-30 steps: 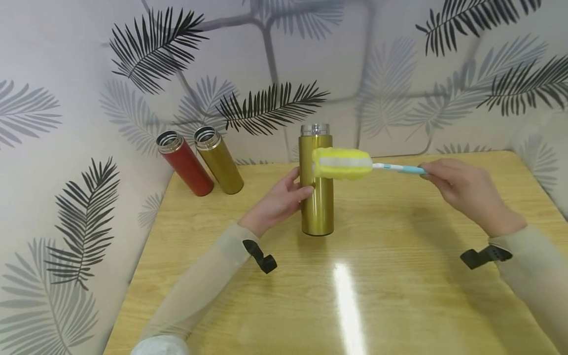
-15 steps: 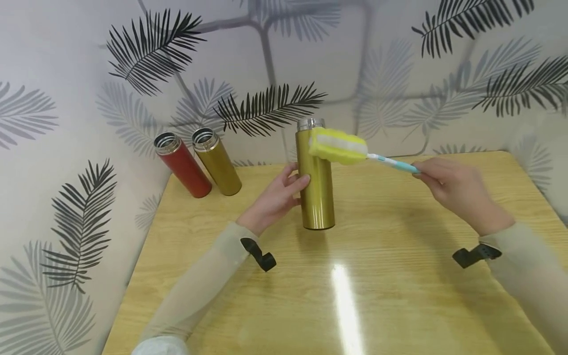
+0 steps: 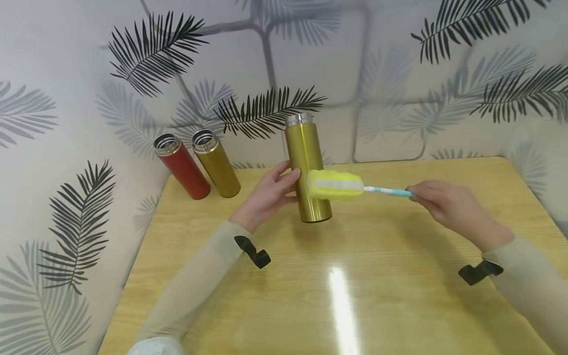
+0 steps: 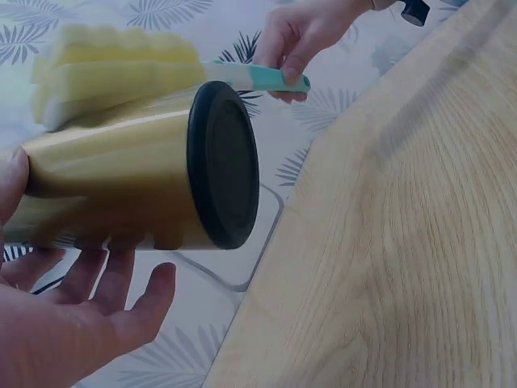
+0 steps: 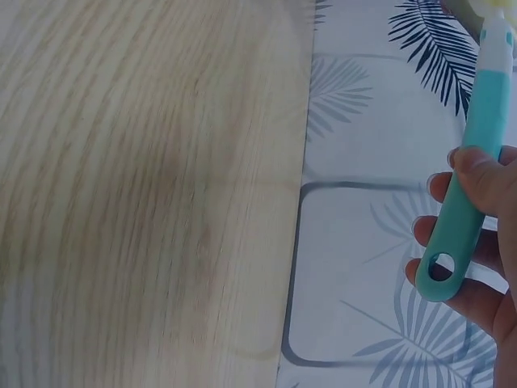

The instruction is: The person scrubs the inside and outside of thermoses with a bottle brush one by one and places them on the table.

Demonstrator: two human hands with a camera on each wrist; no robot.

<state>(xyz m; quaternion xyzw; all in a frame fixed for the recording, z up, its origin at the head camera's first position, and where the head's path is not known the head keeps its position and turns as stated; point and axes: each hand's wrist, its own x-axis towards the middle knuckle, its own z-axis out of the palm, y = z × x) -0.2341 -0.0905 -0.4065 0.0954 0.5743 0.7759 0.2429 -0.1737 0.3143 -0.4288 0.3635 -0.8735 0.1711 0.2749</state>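
My left hand [image 3: 270, 195] grips a gold thermos bottle [image 3: 306, 153] round its side. The bottle leans slightly, its lidless steel mouth up and to the left, and its black base [image 4: 226, 166] shows in the left wrist view. In my right hand [image 3: 448, 204] is a bottle brush [image 3: 337, 184] with a yellow and white sponge head, held level. Its sponge overlaps the lower half of the bottle in the head view. Thumb and fingers pinch the teal handle [image 5: 477, 162], which has a hole at its end, in the right wrist view.
At the table's back left corner stand a red thermos bottle [image 3: 184, 167] and a shorter gold one [image 3: 217, 165], both lidless. The wooden table [image 3: 399, 286] backs against a wall [image 3: 386, 88] with a leaf pattern.
The gold bottle has risen and tipped, its mouth moving left. The brush rose along the bottle's side, then came down to its lower half. The two standing bottles stayed put.
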